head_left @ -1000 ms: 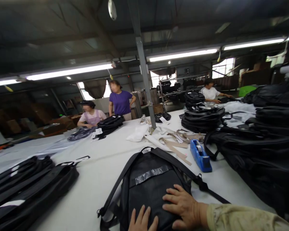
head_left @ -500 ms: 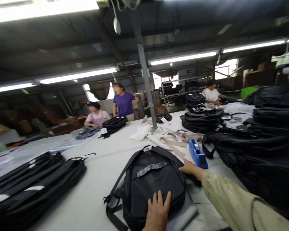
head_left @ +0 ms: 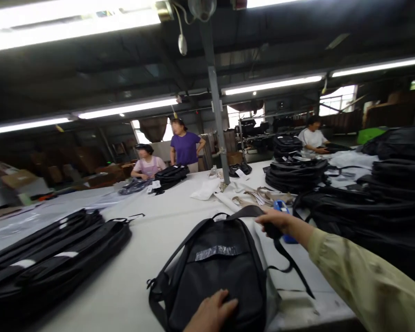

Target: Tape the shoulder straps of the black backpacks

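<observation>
Right hand (head_left: 275,221): fingers closed round shoulder strap (head_left: 247,212), held out to the right; left hand (head_left: 212,310): fingers loose, laid on backpack (head_left: 221,272), flat on white table (head_left: 152,240) by the near edge. Likely light, soft, slightly slick; strap looks best to grab. Tabletop runs left to bag pile (head_left: 72,265); tape dispenser (head_left: 281,206), bag stack (head_left: 376,212) crowd the right

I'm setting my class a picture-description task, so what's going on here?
At a white table, someone's right hand grips a strap of a black backpack and holds it out sideways, while the left hand rests low on the bag. A blue tape dispenser is partly hidden behind the right hand. More black bags lie on both sides, and three other people are farther back.
</observation>
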The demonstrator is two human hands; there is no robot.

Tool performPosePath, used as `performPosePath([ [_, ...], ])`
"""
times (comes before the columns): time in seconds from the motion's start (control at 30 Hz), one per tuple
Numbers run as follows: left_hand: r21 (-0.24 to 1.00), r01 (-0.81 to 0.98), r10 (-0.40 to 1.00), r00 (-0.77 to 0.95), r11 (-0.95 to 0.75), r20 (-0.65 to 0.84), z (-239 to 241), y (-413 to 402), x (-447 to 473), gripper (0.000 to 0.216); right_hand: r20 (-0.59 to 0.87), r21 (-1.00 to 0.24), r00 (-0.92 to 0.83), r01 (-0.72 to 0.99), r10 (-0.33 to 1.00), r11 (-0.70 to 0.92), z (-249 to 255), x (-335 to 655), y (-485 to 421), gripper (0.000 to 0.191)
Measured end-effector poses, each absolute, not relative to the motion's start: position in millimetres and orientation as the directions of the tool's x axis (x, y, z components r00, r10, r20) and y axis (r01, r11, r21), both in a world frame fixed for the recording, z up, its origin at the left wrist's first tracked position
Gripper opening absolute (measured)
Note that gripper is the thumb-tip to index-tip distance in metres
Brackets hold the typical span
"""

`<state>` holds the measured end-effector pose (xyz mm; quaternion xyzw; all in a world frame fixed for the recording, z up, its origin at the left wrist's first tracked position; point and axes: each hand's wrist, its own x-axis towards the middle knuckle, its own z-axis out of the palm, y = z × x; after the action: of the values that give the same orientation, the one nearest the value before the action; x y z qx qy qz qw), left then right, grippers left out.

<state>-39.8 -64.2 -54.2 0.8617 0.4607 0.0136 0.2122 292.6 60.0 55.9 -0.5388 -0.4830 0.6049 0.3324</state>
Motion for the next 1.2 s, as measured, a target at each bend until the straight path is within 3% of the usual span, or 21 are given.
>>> performPosePath([
  [0.03,0.537,0.701,0.807,0.588,-0.469,-0.062,-27.7,-53.2,-33.3,0.074,-0.290,-0.955,-0.202,0.118,0.935,-0.271,72.7,278.9,62.4,0.042],
  [0.1,0.797,0.472,0.843,0.531,-0.377,0.085,19.3,-30.3,-9.7,0.057,-0.271,-0.959,-0.202,0.141,0.941,-0.245,99.2,248.4,68.5,0.044],
  [0.17,0.968,0.154,0.895,0.431,-0.199,0.115,51.8,-9.5,21.3,0.052,-0.227,-0.971,-0.223,0.128,0.948,-0.202,116.1,220.3,72.2,0.043],
  [0.2,0.996,-0.027,0.915,0.395,-0.080,0.084,62.2,-0.4,36.1,0.051,-0.199,-0.978,-0.250,0.111,0.948,-0.176,121.7,209.7,72.6,0.042],
  [0.27,0.966,-0.252,0.923,0.381,0.050,0.051,74.8,14.7,58.1,0.051,-0.145,-0.989,-0.325,0.072,0.935,-0.128,128.9,198.5,70.8,0.040],
  [0.33,0.920,-0.366,0.925,0.380,0.143,0.008,82.7,24.9,66.8,0.050,-0.052,-0.998,-0.396,-0.007,0.917,-0.060,131.3,201.0,67.2,0.038],
  [0.47,0.795,-0.554,0.947,0.314,0.245,-0.073,105.6,33.3,58.5,0.052,0.128,-0.984,-0.297,-0.154,0.946,0.084,119.3,221.2,57.1,0.041],
  [0.6,0.638,-0.724,0.941,0.339,0.262,-0.002,133.5,38.5,50.5,0.074,0.023,-0.997,-0.402,-0.082,0.915,-0.011,88.4,218.7,45.5,0.052],
  [0.8,0.681,-0.680,0.949,0.309,0.270,-0.067,144.2,48.7,44.4,0.092,0.013,-0.977,-0.438,-0.197,0.899,-0.082,48.5,202.5,35.0,0.065],
  [0.93,0.704,-0.655,0.955,0.270,0.273,-0.119,138.8,51.7,46.2,0.077,0.001,-0.979,-0.414,-0.186,0.910,-0.083,41.5,201.6,29.8,0.063],
  [1.0,0.693,-0.678,0.965,0.242,0.244,-0.102,136.8,53.1,50.0,0.065,0.048,-0.989,-0.294,-0.145,0.955,0.005,44.7,199.3,27.4,0.060],
  [1.1,0.659,-0.721,0.973,0.216,0.216,-0.083,135.5,56.3,55.7,0.049,0.217,-0.973,0.031,0.086,0.976,0.214,54.7,194.9,25.2,0.047],
  [1.2,0.623,-0.751,0.974,0.209,0.218,-0.089,135.8,60.0,59.9,0.036,0.341,-0.913,0.004,0.240,0.940,0.330,64.8,189.4,25.3,0.037],
])
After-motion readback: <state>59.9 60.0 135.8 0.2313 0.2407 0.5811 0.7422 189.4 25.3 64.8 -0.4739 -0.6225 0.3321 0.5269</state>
